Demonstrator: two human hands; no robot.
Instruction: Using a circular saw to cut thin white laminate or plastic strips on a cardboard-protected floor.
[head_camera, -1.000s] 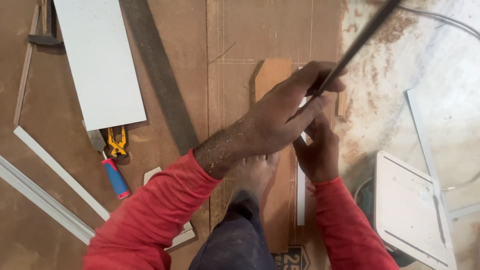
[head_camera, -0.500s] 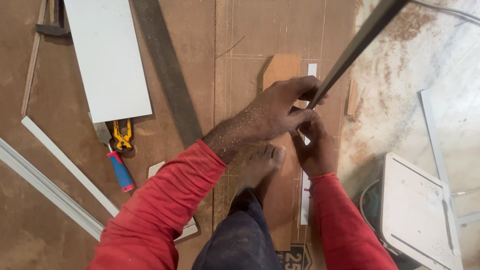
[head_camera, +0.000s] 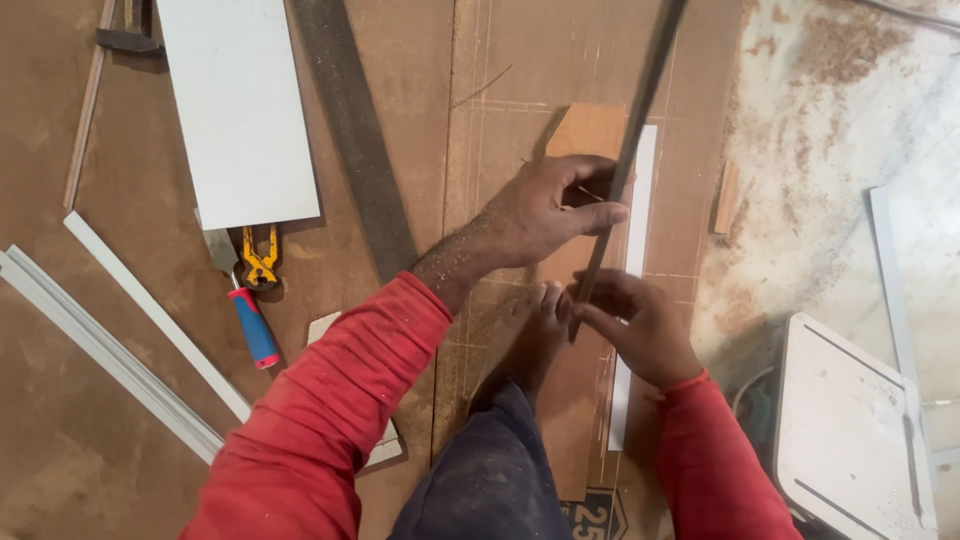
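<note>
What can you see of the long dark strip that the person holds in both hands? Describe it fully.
The long dark strip is thin, narrow and grey-black, of a material that cannot be told, blurred toward its top. It slants from the upper edge of the view down to the hands. The left hand grips it midway; the right hand pinches its lower end, above a brown board and a white strip.

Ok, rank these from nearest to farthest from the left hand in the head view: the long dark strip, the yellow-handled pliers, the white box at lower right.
From the left hand:
1. Long dark strip: gripped in the hand itself, running up toward the top edge.
2. Yellow-handled pliers: on the brown board to the person's left, below the white panel.
3. White box: lower right corner, on the pale floor.
</note>
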